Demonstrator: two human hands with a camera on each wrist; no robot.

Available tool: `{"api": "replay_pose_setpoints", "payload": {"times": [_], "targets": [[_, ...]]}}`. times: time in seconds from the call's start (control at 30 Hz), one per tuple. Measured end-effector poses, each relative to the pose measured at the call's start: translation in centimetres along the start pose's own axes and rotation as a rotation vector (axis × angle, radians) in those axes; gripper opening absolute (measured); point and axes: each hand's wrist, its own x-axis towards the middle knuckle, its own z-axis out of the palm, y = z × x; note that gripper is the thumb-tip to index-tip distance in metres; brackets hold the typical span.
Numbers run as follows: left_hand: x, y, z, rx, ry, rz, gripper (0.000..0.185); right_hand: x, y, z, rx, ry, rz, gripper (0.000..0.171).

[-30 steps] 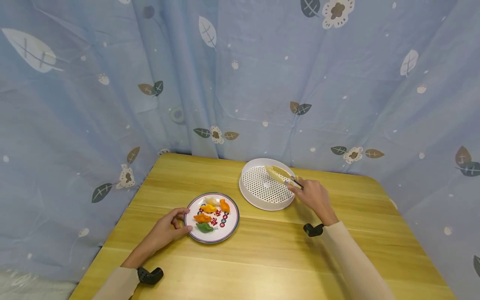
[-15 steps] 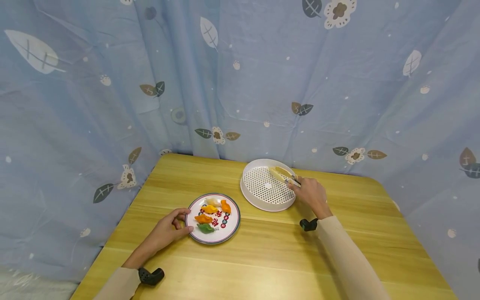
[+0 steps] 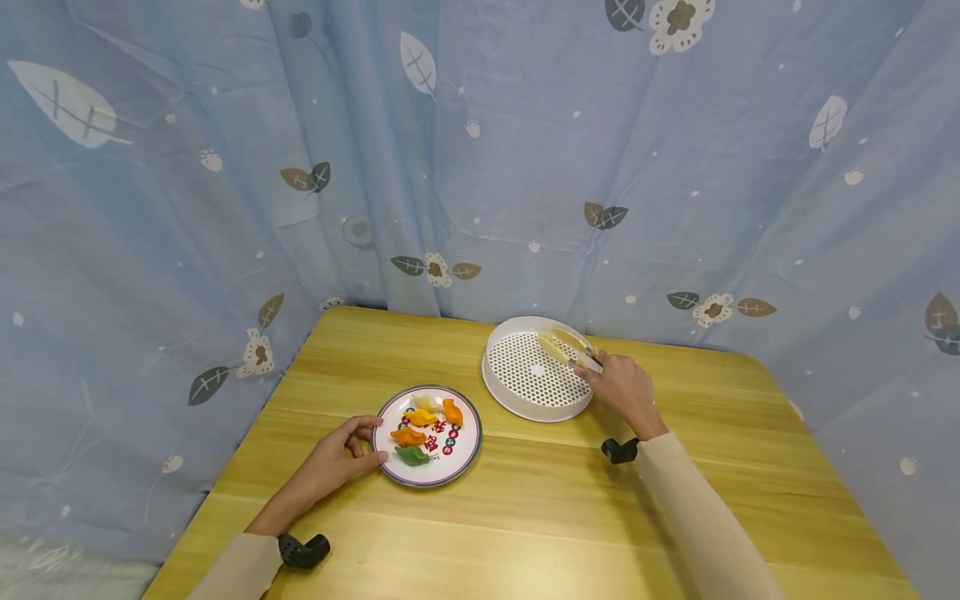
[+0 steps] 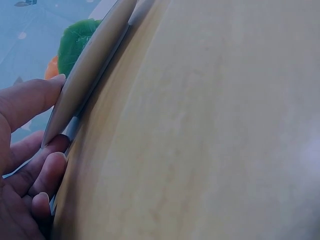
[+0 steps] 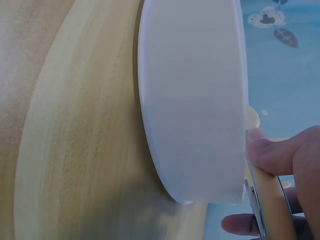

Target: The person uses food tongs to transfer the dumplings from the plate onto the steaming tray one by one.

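In the head view, my left hand holds the left rim of a round white plate. Its thumb lies on the rim while other fingers reach below the edge, as the left wrist view shows. On the plate sit several colourful dumplings: a green one, orange ones, a yellow one and a whitish one. My right hand grips a pair of tongs with cream tips. Those tips stand apart over a white perforated steamer tray, with no dumpling visible between them. The tray's wall hides them in the right wrist view.
Both the plate and the tray stand on a wood-grain table, the tray farther back and to the right. A blue patterned curtain hangs behind the table and along its sides. Each wrist wears a black device.
The right hand has shifted the tongs slightly to the right within the tray. The left hand keeps its hold on the plate, and the dumplings lie as before.
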Motion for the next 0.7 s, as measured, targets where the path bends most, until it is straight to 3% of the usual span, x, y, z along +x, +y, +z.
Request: {"api": "replay_pose_setpoints", "payload": {"times": [0.2,0.7], "targets": [[0.0,0.1,0.0,0.001,-0.001,0.001,0.058,-1.0,-0.1,-0.6,0.020,0.032,-0.011,0.069],[0.0,0.1,0.1,-0.002,0.003,-0.005,0.058,-4.4,-2.1,-1.4,0.102,0.123,-0.161,0.064]]}}
